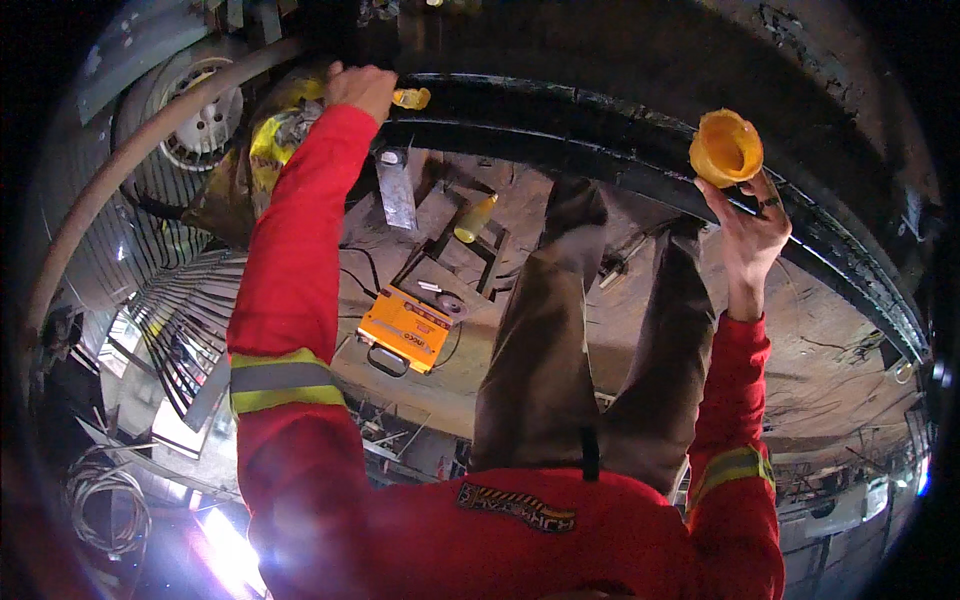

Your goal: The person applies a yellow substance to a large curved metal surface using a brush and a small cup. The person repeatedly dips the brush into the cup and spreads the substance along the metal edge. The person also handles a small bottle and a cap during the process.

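Upper right, my right hand holds a round orange cup from below, its fingers curled around the base. The cup's mouth faces me, and its rim looks ragged and smeared. At the upper left, my left hand is closed in a fist against a dark metal frame. A small yellow-orange piece shows just right of the fist; whether it is held or stuck on the frame is unclear. What lies inside the fist is hidden.
Below stand an orange machine with a black handle, a yellowish bottle and a metal bracket. A thick curved pipe and a wheel are at left. Coiled cable lies lower left.
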A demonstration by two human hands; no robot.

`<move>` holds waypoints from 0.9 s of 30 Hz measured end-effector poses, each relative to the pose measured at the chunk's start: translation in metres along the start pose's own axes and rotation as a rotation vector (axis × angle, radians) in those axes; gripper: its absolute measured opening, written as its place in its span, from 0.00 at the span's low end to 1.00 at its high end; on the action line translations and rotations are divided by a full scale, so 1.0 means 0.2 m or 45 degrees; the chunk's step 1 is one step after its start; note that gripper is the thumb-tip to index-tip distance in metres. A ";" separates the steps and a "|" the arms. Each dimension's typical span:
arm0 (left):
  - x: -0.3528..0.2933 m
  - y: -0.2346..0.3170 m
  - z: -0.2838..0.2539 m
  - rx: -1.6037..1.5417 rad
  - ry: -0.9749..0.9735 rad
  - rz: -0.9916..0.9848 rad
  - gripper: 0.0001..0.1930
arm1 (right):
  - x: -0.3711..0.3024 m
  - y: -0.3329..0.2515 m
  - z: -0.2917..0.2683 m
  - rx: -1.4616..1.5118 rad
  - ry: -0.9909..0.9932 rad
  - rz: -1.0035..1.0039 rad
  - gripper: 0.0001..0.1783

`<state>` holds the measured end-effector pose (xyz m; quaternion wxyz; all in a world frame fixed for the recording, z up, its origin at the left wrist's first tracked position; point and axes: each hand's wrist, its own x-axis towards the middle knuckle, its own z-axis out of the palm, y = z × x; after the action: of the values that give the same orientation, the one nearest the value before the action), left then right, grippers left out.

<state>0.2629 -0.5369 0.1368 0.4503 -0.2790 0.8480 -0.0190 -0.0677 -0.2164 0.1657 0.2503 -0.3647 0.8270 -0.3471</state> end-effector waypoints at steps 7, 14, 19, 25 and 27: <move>0.34 0.36 0.01 0.359 -0.137 0.452 0.06 | -0.08 0.14 0.04 0.117 0.045 0.012 0.33; 0.53 0.44 -0.23 -0.236 -0.182 0.567 0.16 | -0.08 0.18 -0.05 -0.024 0.040 0.042 0.32; 0.51 0.20 -0.05 0.163 -0.409 0.320 0.17 | -0.07 0.15 -0.07 -0.036 0.039 0.108 0.31; 0.53 0.18 0.15 0.511 -0.070 0.386 0.08 | -0.09 0.18 0.01 0.061 -0.005 0.101 0.30; 0.50 0.37 0.06 0.520 -0.148 0.538 0.09 | -0.08 0.15 0.04 0.058 0.004 0.096 0.30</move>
<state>0.1944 -0.5209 0.0333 0.5389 -0.0004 0.8387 -0.0790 -0.0659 -0.1922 0.1408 0.2703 -0.3270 0.8324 -0.3567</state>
